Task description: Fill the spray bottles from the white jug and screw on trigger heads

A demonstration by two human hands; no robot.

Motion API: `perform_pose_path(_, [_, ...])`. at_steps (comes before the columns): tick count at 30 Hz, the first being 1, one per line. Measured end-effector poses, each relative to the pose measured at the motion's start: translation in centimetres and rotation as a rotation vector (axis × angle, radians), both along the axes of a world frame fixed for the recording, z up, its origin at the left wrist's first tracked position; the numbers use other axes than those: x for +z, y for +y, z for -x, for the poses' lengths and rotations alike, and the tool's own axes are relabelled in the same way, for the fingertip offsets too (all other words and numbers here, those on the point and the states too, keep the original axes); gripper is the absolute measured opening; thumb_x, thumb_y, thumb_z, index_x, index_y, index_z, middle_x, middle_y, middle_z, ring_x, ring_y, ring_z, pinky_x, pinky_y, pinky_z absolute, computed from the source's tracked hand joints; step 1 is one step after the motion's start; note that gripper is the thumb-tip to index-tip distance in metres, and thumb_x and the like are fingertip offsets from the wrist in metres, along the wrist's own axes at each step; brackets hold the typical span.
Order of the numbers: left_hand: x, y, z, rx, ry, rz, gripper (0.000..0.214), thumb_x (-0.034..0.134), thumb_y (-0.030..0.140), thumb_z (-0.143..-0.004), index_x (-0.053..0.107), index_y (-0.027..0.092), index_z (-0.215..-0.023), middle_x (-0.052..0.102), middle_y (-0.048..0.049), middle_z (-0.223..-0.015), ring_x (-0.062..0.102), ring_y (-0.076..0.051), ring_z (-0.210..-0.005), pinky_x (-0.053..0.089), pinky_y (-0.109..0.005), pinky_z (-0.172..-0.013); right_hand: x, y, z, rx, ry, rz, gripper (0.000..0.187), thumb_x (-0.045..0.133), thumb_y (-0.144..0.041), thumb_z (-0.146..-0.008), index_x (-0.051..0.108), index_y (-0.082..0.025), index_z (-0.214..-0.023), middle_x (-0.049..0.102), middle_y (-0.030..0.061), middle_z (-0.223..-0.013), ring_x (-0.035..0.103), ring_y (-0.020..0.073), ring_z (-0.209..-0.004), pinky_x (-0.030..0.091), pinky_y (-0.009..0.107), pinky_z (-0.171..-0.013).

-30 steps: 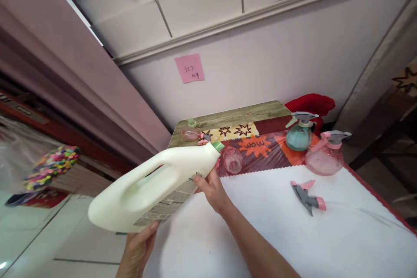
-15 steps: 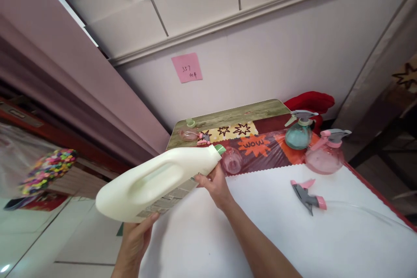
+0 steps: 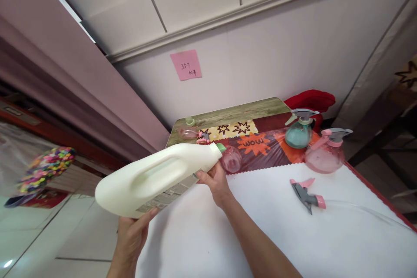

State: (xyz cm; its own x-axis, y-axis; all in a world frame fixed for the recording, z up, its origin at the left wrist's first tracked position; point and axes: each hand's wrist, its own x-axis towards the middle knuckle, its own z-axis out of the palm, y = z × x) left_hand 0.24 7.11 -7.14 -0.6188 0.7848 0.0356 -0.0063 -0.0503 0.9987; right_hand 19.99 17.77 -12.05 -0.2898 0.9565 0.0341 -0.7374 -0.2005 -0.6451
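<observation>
A large cream detergent jug (image 3: 130, 173) with a green spout (image 3: 221, 147) is held tilted nearly level, its spout end to the right. My left hand (image 3: 135, 230) grips it from below near the base. Around the neck end, my right hand (image 3: 213, 182) is closed on its underside. The spout is at the mouth of a round pink clear bottle (image 3: 232, 160) that has no spray head. Whether liquid flows I cannot tell. A grey and pink spray head (image 3: 308, 197) with a clear tube lies on the white table surface to the right.
At the right stand a teal spray bottle (image 3: 298, 134) and a pink spray bottle (image 3: 325, 156). Behind the jug lie a small pink spray bottle (image 3: 189, 134) and a green cap (image 3: 190, 120). A pink note (image 3: 186, 65) is on the wall. A red cloth item (image 3: 311, 100) lies behind the table.
The jug's base has risen very slightly, with both hands still on it. Its spout remains by the round pink bottle. The other things have not moved.
</observation>
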Motion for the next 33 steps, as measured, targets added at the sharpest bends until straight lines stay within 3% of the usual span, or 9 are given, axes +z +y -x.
perform_pose_path(15, [0.4,0.0,0.6,-0.018,-0.004,0.006,0.081,0.095,0.012,-0.038,0.072,0.023,-0.116,0.078,-0.0067,-0.115,0.070,-0.035,-0.112,0.060,-0.044,-0.095,0.0,0.0,0.1,0.014,0.063,-0.017,0.079,0.088,-0.040,-0.068,0.049,-0.023,-0.134,0.072,0.0092,-0.125,0.070,0.0266,-0.109,0.063,0.037,-0.078])
perform_pose_path(29, [0.9,0.3,0.8,-0.038,0.043,0.015,0.058,0.092,0.015,-0.046,0.074,0.020,-0.101,0.079,-0.0065,-0.109,0.069,-0.039,-0.111,0.059,-0.052,-0.097,0.2,0.0,-0.2,0.018,0.079,-0.009,0.081,0.087,-0.037,-0.070,0.046,-0.025,-0.139,0.070,0.0085,-0.129,0.069,0.0267,-0.110,0.063,0.037,-0.078])
perform_pose_path(33, [1.1,0.3,0.8,-0.068,0.051,0.000,0.059,0.091,0.013,-0.048,0.073,0.020,-0.104,0.078,-0.0070,-0.115,0.069,-0.037,-0.113,0.059,-0.048,-0.097,0.4,0.0,-0.4,0.016,0.086,-0.015,0.080,0.086,-0.037,-0.070,0.046,-0.025,-0.139,0.070,0.0081,-0.128,0.068,0.0272,-0.113,0.064,0.038,-0.079])
